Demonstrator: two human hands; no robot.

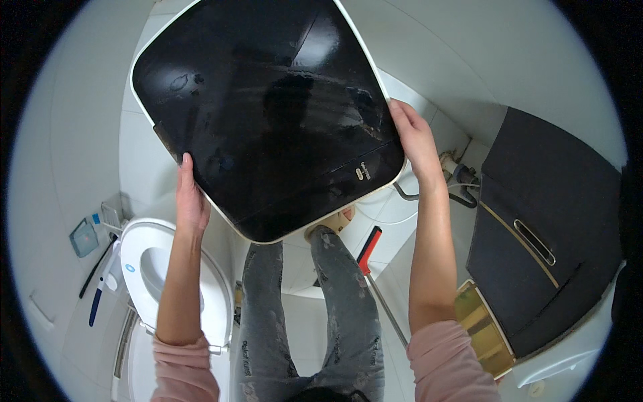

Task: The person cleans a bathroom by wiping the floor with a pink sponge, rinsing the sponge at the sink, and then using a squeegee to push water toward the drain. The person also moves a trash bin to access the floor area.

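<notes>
A large black glossy panel-like appliance with rounded corners and a white rim is held up, tilted, in front of me. Wet-looking streaks, scuffs and reflections mark its face, and small writing with a light oval mark sits near its lower right corner. My left hand grips the lower left edge, thumb on the front and fingers behind. My right hand holds the right edge, its fingers partly hidden behind the rim. A dark piece lines the left edge above my left hand. The back of the appliance is hidden.
A white toilet with its seat down stands at left, brushes beside it. A red-and-black squeegee leans near my right leg. At right are a black cabinet, a drain pipe with a dark hose, and a yellowish framed panel.
</notes>
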